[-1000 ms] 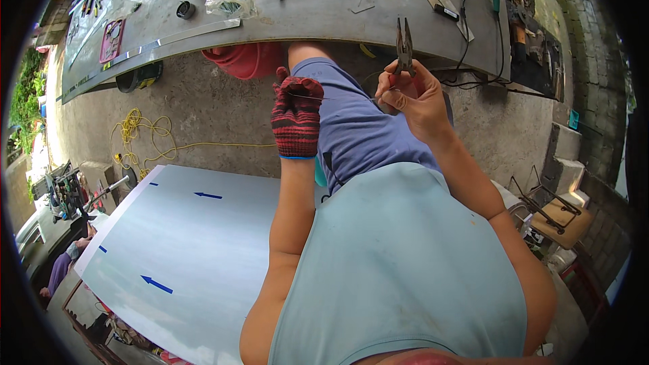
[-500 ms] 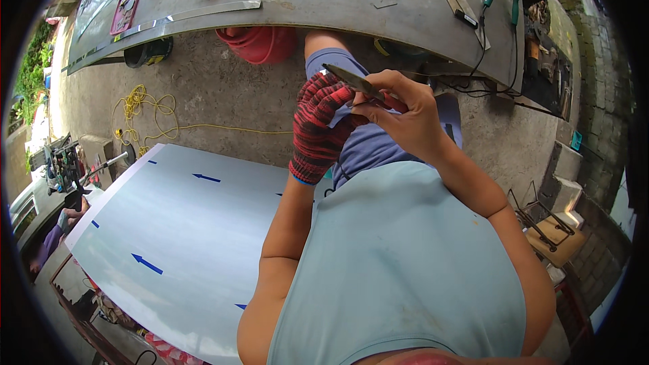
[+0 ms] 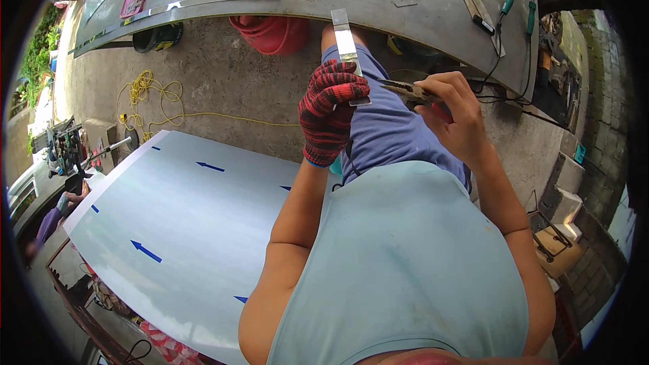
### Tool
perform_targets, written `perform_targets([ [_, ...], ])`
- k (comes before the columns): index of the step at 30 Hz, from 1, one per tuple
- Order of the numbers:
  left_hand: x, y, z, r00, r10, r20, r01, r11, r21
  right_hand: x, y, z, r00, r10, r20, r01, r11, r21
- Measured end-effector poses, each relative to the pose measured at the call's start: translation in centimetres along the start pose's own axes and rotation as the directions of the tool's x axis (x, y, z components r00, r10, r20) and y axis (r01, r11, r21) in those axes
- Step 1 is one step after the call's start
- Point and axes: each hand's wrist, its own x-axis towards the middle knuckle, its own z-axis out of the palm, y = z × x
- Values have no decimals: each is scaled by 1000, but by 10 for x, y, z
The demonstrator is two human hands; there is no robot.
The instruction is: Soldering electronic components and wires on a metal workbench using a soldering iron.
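Metal strip (image 3: 345,43), left of the pliers (image 3: 408,90), is clasped in the gloved left hand (image 3: 332,109); the right hand (image 3: 455,109) is wrapped around the pliers. Probably light, springy, slick: hold it mid-length, though that part is hidden.

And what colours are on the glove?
The glove has red and black stripes; the head view shows it best.

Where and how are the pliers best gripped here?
The pliers are probably best held by their red handles, from the right, as the right hand does: they point nose-first leftward, toward the metal strip in the gloved left hand.
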Motion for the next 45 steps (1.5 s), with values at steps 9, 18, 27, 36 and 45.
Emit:
perform_targets([
  [9, 0, 6, 1, 994, -108, 13, 109, 991, -78, 1, -1, -13, 996, -46, 78, 60, 981, -186],
  [18, -6, -2, -13, 931, -363, 35, 308, 731, -609, 0, 22, -10, 932, 357, -58, -353, 933, 70],
  [27, -3, -12, -23, 764, -619, 179, 363, 184, -913, 2, 185, -31, 892, 405, -203, -452, 827, -334],
  [36, 0, -20, -7, 700, -675, 233, 338, 27, -941, 103, 261, 34, 956, 268, -119, -290, 799, -527],
  [45, 12, -35, 6, 701, -661, 266, 264, -106, -959, 183, 247, 109, 883, 469, 34, -352, 708, -612],
])
